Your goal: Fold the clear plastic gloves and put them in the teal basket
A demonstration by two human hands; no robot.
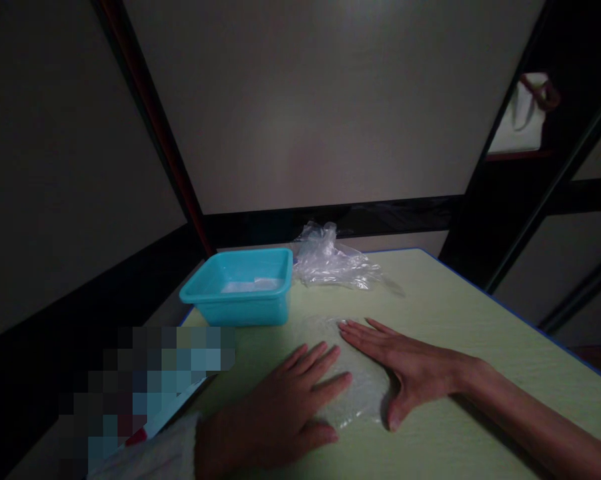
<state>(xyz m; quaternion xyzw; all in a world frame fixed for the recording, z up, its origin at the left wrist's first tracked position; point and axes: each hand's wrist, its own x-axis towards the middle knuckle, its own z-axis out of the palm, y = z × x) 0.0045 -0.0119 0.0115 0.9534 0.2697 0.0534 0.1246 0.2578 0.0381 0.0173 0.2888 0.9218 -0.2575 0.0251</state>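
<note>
A clear plastic bag [358,393] lies flat and slightly wrinkled on the pale green table. My left hand [300,400] rests palm down over its left side with the fingers spread. On the opposite side, my right hand [390,363] is also open, its fingertips touching the bag's far edge and its thumb stretched out near the close right edge. Neither hand grips anything. Parts of the bag are hidden under both hands.
A turquoise plastic basin [245,308] with whitish flat pieces inside stands at the table's far left. Beside it lies a crumpled heap of clear plastic bags [330,260]. The table [480,327] has a blue edge. A white handbag [520,123] sits on a shelf at right.
</note>
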